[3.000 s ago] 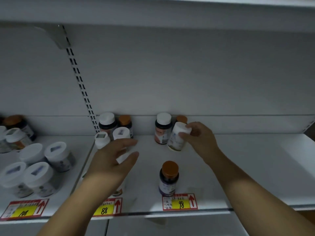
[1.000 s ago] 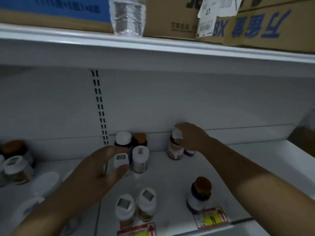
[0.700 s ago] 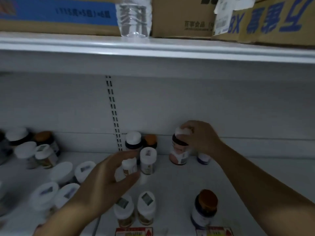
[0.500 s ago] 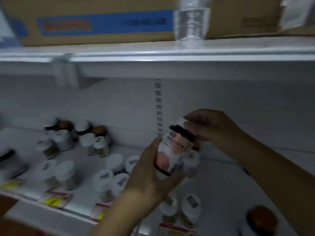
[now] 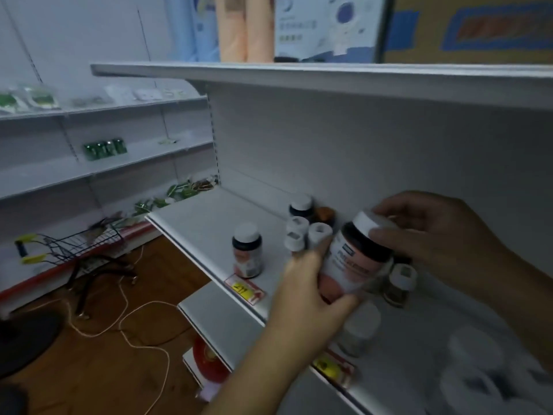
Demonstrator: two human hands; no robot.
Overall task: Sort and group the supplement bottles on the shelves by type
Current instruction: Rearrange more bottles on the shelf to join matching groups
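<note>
Lifted off the shelf (image 5: 209,223) since a second ago, the bottle (image 5: 354,262) sits mid-frame in both hands (image 5: 311,292), right hand (image 5: 431,235) on its cap, probably bound for its twin (image 5: 247,254) centre-left.

A dark bottle (image 5: 357,262) with white cap and pink-and-white label is shown, a yellow-and-red price tag (image 5: 244,289) at its nine o'clock on the white shelf (image 5: 206,223).

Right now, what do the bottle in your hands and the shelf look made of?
The held bottle: probably dark, glossy plastic, possibly glass, with a matte white plastic-looking cap and a paper-like label. The shelf: likely white painted metal, given its thin, smooth, rolled front edge.
</note>
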